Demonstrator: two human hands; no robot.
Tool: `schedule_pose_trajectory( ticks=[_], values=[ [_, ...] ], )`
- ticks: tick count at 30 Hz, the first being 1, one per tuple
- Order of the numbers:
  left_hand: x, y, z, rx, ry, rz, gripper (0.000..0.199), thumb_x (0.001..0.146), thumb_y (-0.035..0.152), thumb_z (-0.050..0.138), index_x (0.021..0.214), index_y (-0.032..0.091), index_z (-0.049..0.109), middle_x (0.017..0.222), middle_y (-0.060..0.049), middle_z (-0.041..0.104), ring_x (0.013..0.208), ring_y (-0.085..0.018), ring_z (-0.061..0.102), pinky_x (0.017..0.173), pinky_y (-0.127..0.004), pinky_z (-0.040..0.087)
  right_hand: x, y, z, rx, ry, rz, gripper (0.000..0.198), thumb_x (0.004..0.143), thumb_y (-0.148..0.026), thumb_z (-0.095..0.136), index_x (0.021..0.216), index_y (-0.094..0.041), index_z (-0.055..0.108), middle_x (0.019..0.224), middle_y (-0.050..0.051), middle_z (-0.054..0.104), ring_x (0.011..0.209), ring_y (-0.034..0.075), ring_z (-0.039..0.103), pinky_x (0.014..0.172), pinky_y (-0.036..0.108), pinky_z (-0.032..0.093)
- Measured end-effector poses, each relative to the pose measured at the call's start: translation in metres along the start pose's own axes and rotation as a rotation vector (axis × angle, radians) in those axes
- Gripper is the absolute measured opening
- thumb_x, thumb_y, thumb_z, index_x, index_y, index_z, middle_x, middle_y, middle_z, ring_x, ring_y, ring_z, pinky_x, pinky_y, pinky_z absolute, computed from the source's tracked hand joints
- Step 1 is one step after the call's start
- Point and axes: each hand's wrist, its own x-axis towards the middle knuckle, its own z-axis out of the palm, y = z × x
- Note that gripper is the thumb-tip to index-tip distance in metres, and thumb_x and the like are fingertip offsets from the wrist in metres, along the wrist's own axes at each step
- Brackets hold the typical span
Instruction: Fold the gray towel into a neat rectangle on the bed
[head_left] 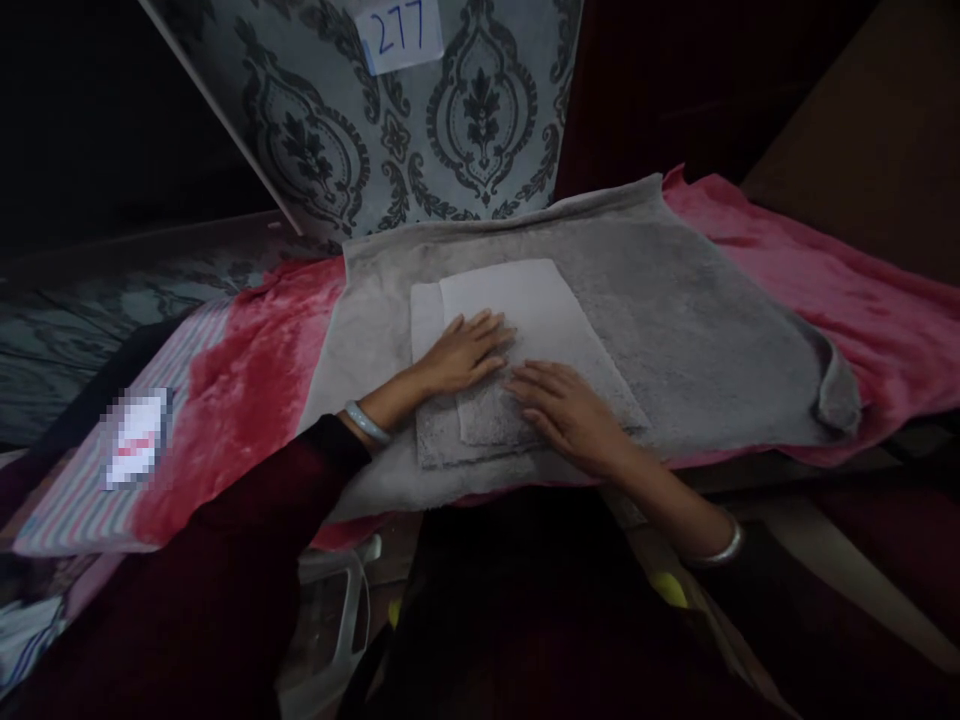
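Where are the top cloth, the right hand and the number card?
Top cloth [551,322]: head view, bare patch above the right hand.
Right hand [570,412]: head view, back of the hand.
Number card [401,36]: head view, middle of its face.

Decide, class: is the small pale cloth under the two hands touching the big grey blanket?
Touching. The head view shows the small pale cloth lying flat on the grey blanket, its left edge resting against the blanket's surface.
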Motion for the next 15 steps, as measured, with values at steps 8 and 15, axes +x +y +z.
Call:
schedule_pose_trajectory(
  ticks=[8, 15],
  values=[
    [-0.013, 0.02, 0.019, 0.033, -0.004, 0.001, 0.059, 0.105, 0.049, 0.031, 0.16, 0.029, 0.03, 0.171, -0.005, 0.018, 0.158, -0.031, 0.01, 0.126, -0.057, 0.006, -0.02, -0.009, 0.026, -0.182, -0.012, -0.02, 0.041, 0.105, -0.029, 0.047, 0.143, -0.02, 0.058, 0.153, 0.011, 0.051, 0.144, 0.028, 0.041, 0.119, 0.054, 0.031],
    [-0.012, 0.015, 0.018, 0.04, 0.005, -0.001, 0.059, 0.103, 0.048, 0.037, 0.16, 0.032, 0.031, 0.171, -0.004, 0.021, 0.157, -0.032, 0.012, 0.125, -0.06, 0.009, -0.034, -0.018, 0.026, -0.156, 0.004, 0.0, 0.043, 0.104, -0.03, 0.05, 0.145, -0.022, 0.056, 0.154, 0.008, 0.051, 0.148, 0.027, 0.036, 0.119, 0.053, 0.032]
  ],
)
